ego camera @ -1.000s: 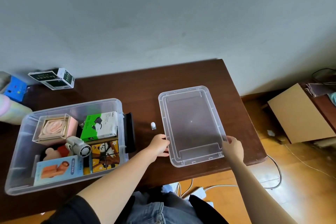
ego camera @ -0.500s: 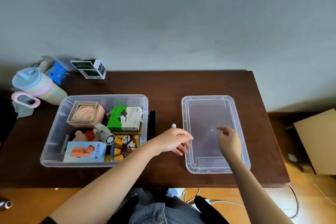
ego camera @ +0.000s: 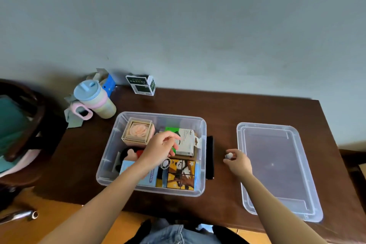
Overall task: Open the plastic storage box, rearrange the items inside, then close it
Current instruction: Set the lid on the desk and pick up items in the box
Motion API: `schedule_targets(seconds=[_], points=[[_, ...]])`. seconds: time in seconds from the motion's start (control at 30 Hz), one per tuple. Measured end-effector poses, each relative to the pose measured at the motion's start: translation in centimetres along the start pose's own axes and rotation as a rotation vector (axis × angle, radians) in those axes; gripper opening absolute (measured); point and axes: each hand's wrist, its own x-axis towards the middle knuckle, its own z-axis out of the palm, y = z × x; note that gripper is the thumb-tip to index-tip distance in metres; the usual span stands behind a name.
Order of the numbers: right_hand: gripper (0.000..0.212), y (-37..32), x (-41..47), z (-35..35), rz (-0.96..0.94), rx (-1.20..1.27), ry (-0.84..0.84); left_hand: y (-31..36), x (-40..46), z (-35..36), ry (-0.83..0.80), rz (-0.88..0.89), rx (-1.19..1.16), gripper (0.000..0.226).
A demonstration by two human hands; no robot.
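The clear plastic storage box [ego camera: 111,164] sits open on the dark wooden table [ego camera: 227,113], its lid [ego camera: 277,166] lying flat well to the right. The left hand [ego camera: 160,150] hovers over the box's contents with fingers loosely curled, holding nothing, just above the green-and-white carton [ego camera: 186,140]. The right hand [ego camera: 238,162] pinches a small white object [ego camera: 229,156] (too small to identify) between box and lid. Inside lie a boxed pink rose [ego camera: 138,130] and a panda picture cube [ego camera: 181,174]; a pastel lidded cup [ego camera: 95,99] stands behind.
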Motion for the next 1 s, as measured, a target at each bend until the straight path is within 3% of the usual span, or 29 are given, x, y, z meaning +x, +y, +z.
schedule_targets(seconds=[0.2, 0.47, 0.53, 0.77, 1.0], points=[[0.008, -1.4, -1.0, 1.1, 0.099, 0.133, 0.201, -2.2, 0.8, -3.2, -0.089, 0.038, -0.033, 0.025], [0.013, -8.4, -4.3, -1.5, 0.009, 0.511, 0.462, -3.8, 2.9, -5.5, -0.204, 0.114, -0.023, 0.025], [0.013, -10.6, -5.7, -2.0, -0.065, 0.596, 0.401, -3.6, 3.2, -5.7, -0.218, 0.131, -0.044, 0.025], [0.019, -16.3, -8.9, -0.7, -0.239, 0.537, -0.020, -1.4, 3.6, -4.6, -0.415, 0.183, -0.148, 0.023], [0.013, -18.3, -8.2, 0.8, -0.269, 0.646, -0.197, -1.1, 4.6, -4.5, -0.287, 0.194, -0.256, 0.015]])
